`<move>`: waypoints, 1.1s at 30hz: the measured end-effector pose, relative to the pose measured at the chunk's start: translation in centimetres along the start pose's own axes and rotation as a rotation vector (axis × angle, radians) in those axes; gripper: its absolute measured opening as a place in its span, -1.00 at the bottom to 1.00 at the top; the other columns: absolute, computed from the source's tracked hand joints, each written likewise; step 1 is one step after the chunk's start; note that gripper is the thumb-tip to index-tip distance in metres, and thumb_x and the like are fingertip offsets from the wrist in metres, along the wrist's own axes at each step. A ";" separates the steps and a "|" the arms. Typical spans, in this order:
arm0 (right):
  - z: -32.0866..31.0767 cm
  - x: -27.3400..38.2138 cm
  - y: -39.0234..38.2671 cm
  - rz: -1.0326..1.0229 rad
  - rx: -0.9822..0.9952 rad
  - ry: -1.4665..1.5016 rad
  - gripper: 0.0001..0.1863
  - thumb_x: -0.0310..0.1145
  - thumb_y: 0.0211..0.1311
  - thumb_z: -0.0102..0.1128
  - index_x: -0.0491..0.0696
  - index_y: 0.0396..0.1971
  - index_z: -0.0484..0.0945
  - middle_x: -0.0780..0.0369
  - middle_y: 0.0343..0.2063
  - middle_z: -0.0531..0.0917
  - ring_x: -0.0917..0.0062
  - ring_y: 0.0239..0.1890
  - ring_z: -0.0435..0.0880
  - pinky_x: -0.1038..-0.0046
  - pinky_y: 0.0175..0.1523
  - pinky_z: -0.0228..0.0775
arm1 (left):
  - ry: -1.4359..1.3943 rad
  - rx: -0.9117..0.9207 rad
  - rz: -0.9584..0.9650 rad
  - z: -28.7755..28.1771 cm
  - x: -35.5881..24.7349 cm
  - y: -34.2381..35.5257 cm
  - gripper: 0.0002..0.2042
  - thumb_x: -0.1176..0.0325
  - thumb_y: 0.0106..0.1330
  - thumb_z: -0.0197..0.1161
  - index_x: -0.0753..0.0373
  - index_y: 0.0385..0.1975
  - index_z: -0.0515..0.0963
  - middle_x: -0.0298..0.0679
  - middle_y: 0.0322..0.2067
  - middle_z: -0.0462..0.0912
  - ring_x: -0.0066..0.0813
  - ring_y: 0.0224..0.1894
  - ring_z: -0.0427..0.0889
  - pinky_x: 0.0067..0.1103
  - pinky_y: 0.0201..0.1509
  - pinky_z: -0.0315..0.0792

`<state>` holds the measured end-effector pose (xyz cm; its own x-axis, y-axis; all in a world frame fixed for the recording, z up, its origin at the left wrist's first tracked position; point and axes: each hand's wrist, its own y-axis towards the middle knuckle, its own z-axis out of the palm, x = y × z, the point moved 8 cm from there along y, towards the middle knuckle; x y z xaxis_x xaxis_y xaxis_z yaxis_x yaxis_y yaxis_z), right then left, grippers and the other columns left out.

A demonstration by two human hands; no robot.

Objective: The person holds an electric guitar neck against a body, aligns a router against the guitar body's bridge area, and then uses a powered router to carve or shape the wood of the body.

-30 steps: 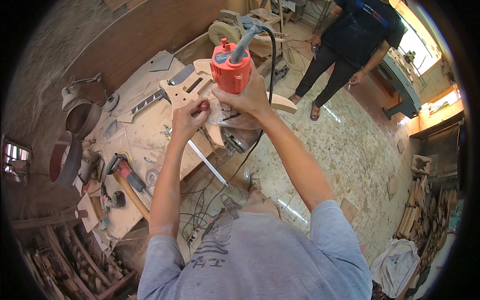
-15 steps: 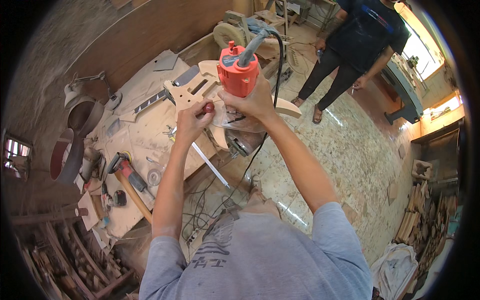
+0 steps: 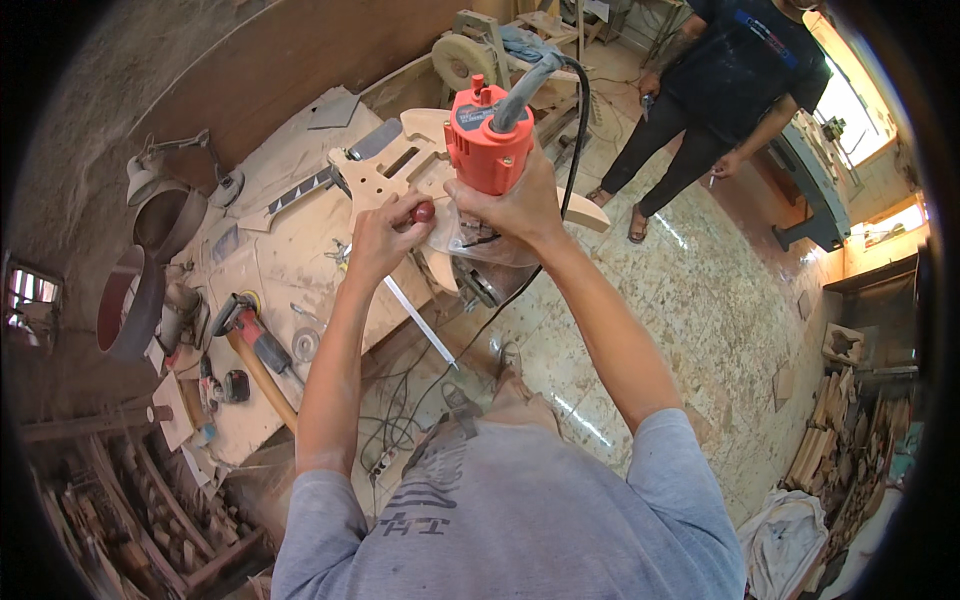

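An orange-red router stands on a pale wooden guitar body with cut-out pockets and small holes. My right hand is wrapped round the router's lower housing. My left hand is closed on the dark red round knob beside the router's clear base plate. The router's bit is hidden behind my hands and the base. A grey hose and a black cord run from the router's top. A silver metal bar sticks out past the bench edge below my left hand.
On the wooden bench lie a red and black angle grinder, a cordless tool and a desk lamp. A person in dark clothes stands at the right. Cables trail over the dusty floor. Wood scraps are stacked at far right.
The router's top has shifted slightly right and up in the picture, along with my right hand. Both hands keep their hold. The whole view has moved a little too.
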<state>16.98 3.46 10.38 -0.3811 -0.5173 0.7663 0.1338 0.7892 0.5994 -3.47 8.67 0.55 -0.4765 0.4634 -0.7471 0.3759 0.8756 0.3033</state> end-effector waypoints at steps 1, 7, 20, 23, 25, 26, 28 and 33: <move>-0.1 -0.1 0.0 -0.002 -0.001 0.000 -0.16 -0.14 -0.15 0.73 -0.12 0.13 0.47 0.10 -0.07 0.77 0.32 -0.03 0.82 0.28 0.10 0.64 | -0.001 0.012 -0.010 0.0 -0.1 0.1 -0.69 0.31 0.23 0.46 0.12 -0.02 0.74 -0.04 -0.40 0.73 -0.28 -0.40 0.72 -0.43 -0.08 0.58; -0.3 0.8 0.0 -0.046 -0.034 -0.059 -0.19 -0.14 -0.15 0.72 -0.11 0.10 0.46 0.09 -0.10 0.77 0.28 -0.07 0.82 0.27 0.07 0.64 | -0.042 0.017 -0.027 0.1 -0.1 0.1 -0.67 0.33 0.19 0.44 0.14 -0.02 0.74 0.07 -0.32 0.77 -0.17 -0.33 0.76 -0.39 0.26 0.55; -0.3 0.5 -0.1 -0.034 -0.047 -0.049 -0.17 -0.11 -0.16 0.71 -0.11 0.10 0.46 0.08 -0.11 0.78 0.26 -0.08 0.83 0.26 0.04 0.65 | -0.026 0.045 -0.008 0.1 -1.0 0.3 -0.73 0.33 0.27 0.38 0.14 -0.04 0.71 0.02 -0.42 0.73 0.06 -0.38 0.63 -0.31 0.60 0.30; -0.2 0.4 0.0 -0.011 -0.037 -0.046 -0.17 -0.11 -0.16 0.71 -0.11 0.10 0.46 0.08 -0.11 0.78 0.26 -0.08 0.83 0.26 0.04 0.65 | -0.026 0.040 0.003 0.1 -1.0 0.3 -0.74 0.33 0.27 0.38 0.13 -0.04 0.71 0.02 -0.43 0.72 0.05 -0.40 0.59 -0.33 0.58 0.33; -0.2 0.3 0.0 -0.006 -0.036 -0.054 -0.17 -0.11 -0.16 0.72 -0.11 0.10 0.46 0.08 -0.11 0.78 0.26 -0.07 0.83 0.27 0.04 0.65 | -0.020 0.040 0.011 0.0 -1.1 0.3 -0.74 0.33 0.27 0.39 0.13 -0.05 0.70 0.02 -0.43 0.72 0.04 -0.41 0.57 -0.34 0.56 0.36; -0.2 0.3 0.0 -0.011 -0.038 -0.065 -0.17 -0.10 -0.16 0.72 -0.11 0.11 0.46 0.08 -0.11 0.78 0.26 -0.07 0.84 0.27 0.05 0.66 | -0.033 0.041 0.000 0.1 -1.0 0.2 -0.75 0.33 0.27 0.39 0.13 -0.06 0.70 0.02 -0.43 0.72 0.03 -0.41 0.57 -0.34 0.53 0.38; -0.1 0.3 0.0 -0.012 -0.040 -0.062 -0.16 -0.10 -0.16 0.72 -0.11 0.11 0.45 0.08 -0.11 0.78 0.26 -0.07 0.84 0.27 0.05 0.66 | -0.061 0.043 -0.022 0.1 -0.8 0.1 -0.76 0.33 0.27 0.39 0.13 -0.07 0.70 0.02 -0.42 0.72 0.00 -0.40 0.58 -0.36 0.47 0.42; -0.1 0.2 0.1 0.005 -0.031 -0.064 -0.17 -0.11 -0.16 0.71 -0.11 0.11 0.45 0.08 -0.10 0.78 0.25 -0.07 0.83 0.26 0.06 0.65 | -0.029 0.025 -0.007 0.0 -0.9 0.1 -0.75 0.33 0.27 0.42 0.14 -0.07 0.70 -0.01 -0.40 0.73 -0.13 -0.39 0.63 -0.39 0.26 0.52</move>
<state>16.98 3.39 10.58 -0.4379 -0.4902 0.7536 0.1637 0.7808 0.6030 -3.00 8.38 1.28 -0.4561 0.4532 -0.7659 0.3929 0.8748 0.2836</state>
